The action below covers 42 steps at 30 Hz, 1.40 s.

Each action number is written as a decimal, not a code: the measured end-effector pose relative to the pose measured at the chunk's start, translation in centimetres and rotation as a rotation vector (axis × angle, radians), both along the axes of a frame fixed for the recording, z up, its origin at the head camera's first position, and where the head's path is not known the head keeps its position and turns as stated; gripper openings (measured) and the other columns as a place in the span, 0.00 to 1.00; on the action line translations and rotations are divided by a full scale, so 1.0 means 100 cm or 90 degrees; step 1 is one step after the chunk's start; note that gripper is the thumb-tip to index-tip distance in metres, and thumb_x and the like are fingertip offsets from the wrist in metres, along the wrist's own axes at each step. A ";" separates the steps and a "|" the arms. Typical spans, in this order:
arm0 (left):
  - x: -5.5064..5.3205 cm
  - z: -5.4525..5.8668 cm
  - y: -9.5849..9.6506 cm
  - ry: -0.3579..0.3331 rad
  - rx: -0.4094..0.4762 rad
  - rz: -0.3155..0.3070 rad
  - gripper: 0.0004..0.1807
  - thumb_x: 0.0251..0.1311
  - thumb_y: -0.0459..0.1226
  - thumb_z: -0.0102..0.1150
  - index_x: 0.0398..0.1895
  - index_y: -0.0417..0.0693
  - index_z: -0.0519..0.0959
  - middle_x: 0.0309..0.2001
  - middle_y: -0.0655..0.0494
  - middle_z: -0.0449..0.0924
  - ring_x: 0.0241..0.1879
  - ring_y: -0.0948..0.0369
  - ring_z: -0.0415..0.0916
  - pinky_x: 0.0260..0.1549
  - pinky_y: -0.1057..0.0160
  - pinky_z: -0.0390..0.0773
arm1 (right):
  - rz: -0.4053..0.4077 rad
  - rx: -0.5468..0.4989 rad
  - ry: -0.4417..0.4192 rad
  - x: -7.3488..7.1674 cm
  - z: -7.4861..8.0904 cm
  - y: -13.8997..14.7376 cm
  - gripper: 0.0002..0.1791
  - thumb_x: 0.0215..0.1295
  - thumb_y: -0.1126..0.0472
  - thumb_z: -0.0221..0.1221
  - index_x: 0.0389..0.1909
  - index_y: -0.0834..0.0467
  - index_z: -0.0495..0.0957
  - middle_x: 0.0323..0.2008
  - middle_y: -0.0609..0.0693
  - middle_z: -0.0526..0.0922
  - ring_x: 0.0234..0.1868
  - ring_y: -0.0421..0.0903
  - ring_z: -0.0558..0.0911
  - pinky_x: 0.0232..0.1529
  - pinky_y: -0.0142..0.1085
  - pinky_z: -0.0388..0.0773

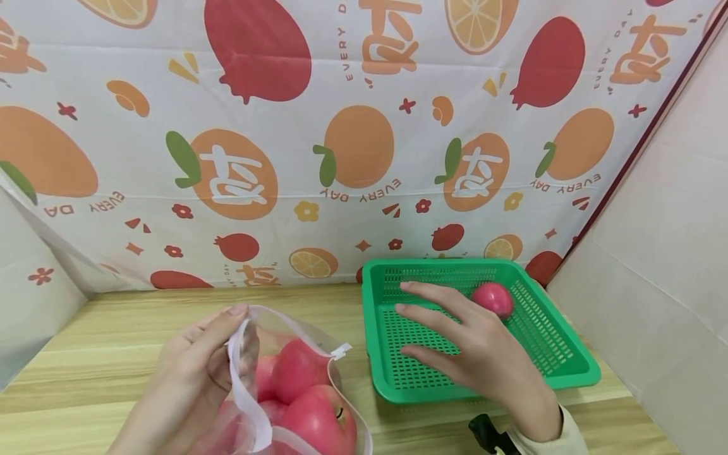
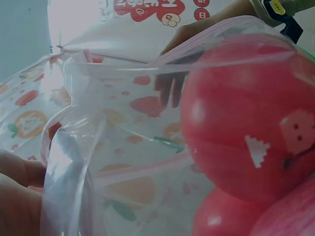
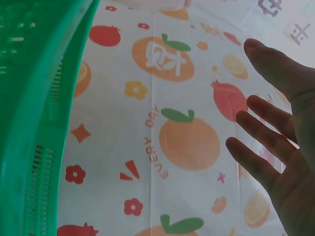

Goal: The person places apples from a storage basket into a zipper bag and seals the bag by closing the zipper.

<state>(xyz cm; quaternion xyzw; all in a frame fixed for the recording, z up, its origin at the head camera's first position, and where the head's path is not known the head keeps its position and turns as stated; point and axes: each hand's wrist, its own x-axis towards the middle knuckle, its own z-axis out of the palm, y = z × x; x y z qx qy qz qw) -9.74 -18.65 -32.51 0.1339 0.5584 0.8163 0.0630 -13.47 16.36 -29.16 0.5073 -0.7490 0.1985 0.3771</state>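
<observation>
Left hand (image 1: 184, 366) pinches the white-edged rim of a clear plastic bag (image 1: 247, 407) between thumb and fingers; mouth of bag gapes upward. White zip slider (image 1: 341, 351) on the bag's far-right edge. Inside the bag, several glossy red apples (image 1: 298, 373) heaped against one another — the nearest shows a dark stem. Right hand (image 1: 472, 344) grips nothing: fingers spread and lightly bent, above a green rectangular basket of slotted plastic (image 1: 421, 394). The two hands are well apart. One round pinkish-red apple (image 1: 492, 299) lies in the basket, toward its back right corner. Bag and basket side by side on a pale wood-grain tabletop (image 1: 324, 300) — bag left, basket right. Behind, a white fruit-print cloth (image 1: 296, 139). Black band (image 1: 490, 435) at the right wrist, beside a cream sleeve (image 1: 560, 440).
</observation>
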 end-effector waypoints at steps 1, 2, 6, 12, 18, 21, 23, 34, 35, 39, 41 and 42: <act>-0.001 -0.001 -0.004 0.001 0.021 -0.004 0.23 0.83 0.40 0.34 0.34 0.49 0.80 0.25 0.58 0.77 0.23 0.61 0.75 0.22 0.67 0.79 | -0.006 -0.001 -0.003 -0.001 0.000 0.002 0.26 0.68 0.45 0.65 0.60 0.56 0.80 0.61 0.55 0.80 0.58 0.49 0.82 0.57 0.33 0.81; -0.002 -0.001 -0.007 0.001 0.048 -0.010 0.23 0.83 0.40 0.33 0.36 0.48 0.81 0.25 0.57 0.78 0.24 0.61 0.75 0.23 0.67 0.80 | -0.010 -0.002 -0.006 -0.002 0.000 0.004 0.26 0.69 0.45 0.64 0.60 0.56 0.80 0.61 0.55 0.80 0.58 0.49 0.82 0.56 0.34 0.81; -0.006 -0.003 -0.022 0.018 0.178 -0.029 0.25 0.84 0.38 0.28 0.41 0.43 0.80 0.28 0.55 0.80 0.26 0.60 0.78 0.25 0.66 0.81 | -0.042 -0.003 -0.036 -0.004 0.000 0.011 0.27 0.70 0.42 0.62 0.61 0.55 0.79 0.62 0.54 0.80 0.58 0.49 0.82 0.54 0.33 0.83; -0.009 -0.003 -0.035 0.051 0.369 -0.057 0.24 0.83 0.39 0.24 0.43 0.36 0.74 0.32 0.48 0.79 0.30 0.54 0.76 0.29 0.61 0.83 | -0.068 -0.023 -0.061 -0.011 0.000 0.024 0.28 0.71 0.40 0.59 0.61 0.55 0.80 0.62 0.54 0.79 0.59 0.48 0.82 0.58 0.25 0.78; -0.009 -0.003 -0.039 0.059 0.536 -0.115 0.24 0.83 0.42 0.22 0.46 0.34 0.69 0.37 0.40 0.76 0.34 0.48 0.75 0.33 0.55 0.83 | -0.087 -0.049 -0.070 -0.021 -0.001 0.040 0.30 0.71 0.40 0.58 0.60 0.59 0.80 0.62 0.55 0.80 0.60 0.50 0.81 0.59 0.19 0.72; -0.010 -0.003 -0.038 0.053 0.551 -0.110 0.24 0.83 0.43 0.23 0.47 0.34 0.70 0.37 0.40 0.76 0.35 0.47 0.77 0.33 0.54 0.83 | -0.098 -0.061 -0.080 -0.027 -0.003 0.049 0.30 0.71 0.40 0.58 0.61 0.60 0.80 0.62 0.56 0.80 0.60 0.51 0.81 0.62 0.19 0.71; -0.011 -0.003 -0.038 0.051 0.544 -0.098 0.23 0.83 0.42 0.24 0.46 0.34 0.70 0.36 0.40 0.76 0.34 0.47 0.78 0.32 0.55 0.83 | -0.106 -0.073 -0.096 -0.031 -0.005 0.056 0.30 0.70 0.41 0.59 0.61 0.60 0.80 0.61 0.57 0.80 0.59 0.52 0.81 0.61 0.19 0.72; -0.012 -0.005 -0.030 0.058 0.496 -0.061 0.23 0.83 0.39 0.25 0.42 0.33 0.72 0.32 0.41 0.78 0.32 0.49 0.76 0.30 0.57 0.83 | -0.186 -0.091 -0.155 -0.046 -0.012 0.088 0.34 0.54 0.62 0.76 0.64 0.57 0.78 0.61 0.57 0.80 0.62 0.50 0.78 0.63 0.17 0.68; -0.012 -0.005 -0.029 0.061 0.490 -0.058 0.23 0.83 0.38 0.25 0.42 0.33 0.72 0.32 0.41 0.78 0.32 0.49 0.76 0.30 0.57 0.83 | -0.186 -0.094 -0.153 -0.047 -0.012 0.090 0.34 0.56 0.60 0.75 0.64 0.57 0.78 0.61 0.57 0.80 0.62 0.50 0.78 0.63 0.17 0.67; -0.011 -0.006 -0.026 0.064 0.468 -0.052 0.24 0.83 0.38 0.25 0.41 0.33 0.74 0.31 0.42 0.79 0.31 0.50 0.76 0.29 0.59 0.83 | -0.180 -0.101 -0.152 -0.049 -0.013 0.095 0.32 0.66 0.40 0.61 0.64 0.57 0.78 0.60 0.58 0.81 0.63 0.48 0.77 0.65 0.18 0.67; -0.011 -0.006 -0.024 0.064 0.455 -0.047 0.24 0.83 0.38 0.26 0.41 0.33 0.74 0.31 0.43 0.79 0.30 0.51 0.76 0.29 0.59 0.83 | -0.183 -0.101 -0.156 -0.049 -0.013 0.097 0.34 0.67 0.37 0.57 0.64 0.57 0.78 0.60 0.57 0.80 0.63 0.47 0.77 0.65 0.19 0.66; -0.011 -0.005 -0.023 0.063 0.449 -0.045 0.24 0.83 0.38 0.26 0.41 0.33 0.75 0.31 0.43 0.79 0.30 0.51 0.76 0.29 0.60 0.83 | -0.182 -0.102 -0.158 -0.050 -0.013 0.098 0.34 0.67 0.37 0.57 0.64 0.57 0.78 0.61 0.57 0.80 0.63 0.47 0.77 0.66 0.19 0.66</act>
